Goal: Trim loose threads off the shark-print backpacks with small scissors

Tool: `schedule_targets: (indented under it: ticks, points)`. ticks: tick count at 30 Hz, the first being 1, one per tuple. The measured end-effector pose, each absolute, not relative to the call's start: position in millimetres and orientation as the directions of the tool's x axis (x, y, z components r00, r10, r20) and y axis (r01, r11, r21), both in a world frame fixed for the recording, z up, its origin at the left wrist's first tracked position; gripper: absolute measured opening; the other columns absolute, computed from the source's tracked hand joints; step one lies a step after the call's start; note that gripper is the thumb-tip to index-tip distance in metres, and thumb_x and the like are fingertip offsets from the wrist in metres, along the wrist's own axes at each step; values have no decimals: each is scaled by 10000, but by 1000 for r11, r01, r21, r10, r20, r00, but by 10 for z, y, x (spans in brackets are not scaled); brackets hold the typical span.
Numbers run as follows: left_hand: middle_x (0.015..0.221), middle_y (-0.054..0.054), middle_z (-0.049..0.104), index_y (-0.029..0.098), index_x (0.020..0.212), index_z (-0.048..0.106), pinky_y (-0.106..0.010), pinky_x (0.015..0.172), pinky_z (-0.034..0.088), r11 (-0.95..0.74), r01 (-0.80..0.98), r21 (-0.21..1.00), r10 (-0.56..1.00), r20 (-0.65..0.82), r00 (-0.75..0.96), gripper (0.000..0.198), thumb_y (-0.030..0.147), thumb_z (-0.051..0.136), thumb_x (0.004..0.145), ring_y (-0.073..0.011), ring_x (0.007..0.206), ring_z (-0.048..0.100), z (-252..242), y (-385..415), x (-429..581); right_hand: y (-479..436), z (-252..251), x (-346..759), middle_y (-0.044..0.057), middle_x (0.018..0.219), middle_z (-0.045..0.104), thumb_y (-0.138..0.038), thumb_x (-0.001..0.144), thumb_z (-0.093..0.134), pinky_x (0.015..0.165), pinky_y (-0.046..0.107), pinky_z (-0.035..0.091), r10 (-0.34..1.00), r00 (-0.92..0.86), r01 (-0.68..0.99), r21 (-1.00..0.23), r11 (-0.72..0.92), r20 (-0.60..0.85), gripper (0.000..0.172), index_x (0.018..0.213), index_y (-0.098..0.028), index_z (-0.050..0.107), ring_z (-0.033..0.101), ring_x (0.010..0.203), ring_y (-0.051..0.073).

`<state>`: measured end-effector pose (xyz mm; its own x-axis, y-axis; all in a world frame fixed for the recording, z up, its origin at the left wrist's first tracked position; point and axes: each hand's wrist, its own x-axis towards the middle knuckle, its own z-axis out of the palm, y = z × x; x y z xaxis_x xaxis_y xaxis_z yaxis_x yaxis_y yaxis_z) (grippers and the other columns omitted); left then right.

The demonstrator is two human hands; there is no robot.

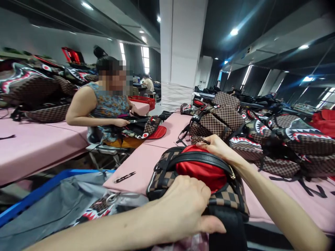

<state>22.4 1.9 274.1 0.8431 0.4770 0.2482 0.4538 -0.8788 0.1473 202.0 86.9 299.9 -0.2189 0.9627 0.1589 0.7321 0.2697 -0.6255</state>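
A brown checkered backpack (225,200) with black trim sits on the pink table in front of me. Its top is open and red lining (201,170) shows inside, with a black strap arched across the opening. My left hand (187,200) is curled over the near rim, fingertips hidden at the lining and thumb stretched out to the right. At the far rim, my right hand (216,148) has its fingers closed on the backpack's edge. A small dark piece shows by its fingertips; I cannot tell what it is.
Thread snips (125,177) lie on the pink table (146,157) to the left. A blue-rimmed bin (34,193) with a grey liner stands at lower left. Checkered and shark-mouth backpacks (222,120) are heaped at right. Across the table a person (108,101) handles another bag.
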Motion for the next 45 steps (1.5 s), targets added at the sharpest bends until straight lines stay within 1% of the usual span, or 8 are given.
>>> schedule_targets:
  ticks: [5,9,16,25,32,36,41,45]
  points:
    - [709,-43,660,153,792,645,-235,582,424,-826,344,446,292,-185,939,454,586,640,655,-186,644,607,3100,288,278,852,2984,2062,-39,539,405,-544,720,535,463,202,255,950,-261,681,-665,306,169,423,572,-149,523,341,520,81]
    - [1069,-13,658,222,1153,574,-214,717,436,-698,269,664,64,-317,946,464,468,559,760,-178,907,614,3185,511,499,859,2966,2100,-41,538,387,-562,710,544,464,203,251,949,-269,644,-702,305,166,442,571,-143,518,329,516,76]
    - [685,-68,668,147,820,709,-264,571,389,-841,410,353,221,-466,857,654,717,415,691,-183,553,557,3195,459,815,806,2933,2156,-38,548,448,-570,688,580,446,202,261,939,-322,508,-815,280,122,447,623,-128,571,332,476,63]
    - [685,3,607,204,721,623,-218,587,328,-801,514,306,572,137,809,409,464,345,871,-129,608,506,3109,583,409,1200,2888,2290,-12,544,562,-469,663,624,497,209,351,943,-157,446,-831,333,294,351,578,-128,628,484,525,99]
    - [566,30,466,168,587,464,-226,543,290,-673,535,511,706,228,670,437,467,311,866,-112,552,415,2995,798,451,648,3001,2706,-31,468,513,-454,732,598,471,195,352,768,332,343,-829,443,548,349,551,-156,584,445,450,69]
    - [551,31,424,171,561,429,-233,526,274,-676,479,561,684,235,690,448,496,323,850,-113,538,386,3000,930,542,-146,2777,2805,17,468,585,-423,726,603,551,239,445,888,237,497,-835,238,395,343,507,-159,620,566,511,134]
    - [550,24,434,175,547,427,-232,522,274,-675,479,561,693,261,672,457,526,346,828,-118,537,390,2977,1086,672,-455,2508,2477,8,652,666,-379,668,676,589,247,474,849,346,536,-827,170,399,337,929,-168,658,614,596,153]
    - [541,22,457,175,529,419,-229,522,274,-677,503,537,710,296,639,452,509,345,824,-117,532,401,2968,1108,685,-298,2235,2190,-52,510,518,-355,731,613,423,178,351,758,403,584,-782,218,513,199,664,-191,522,484,454,89]
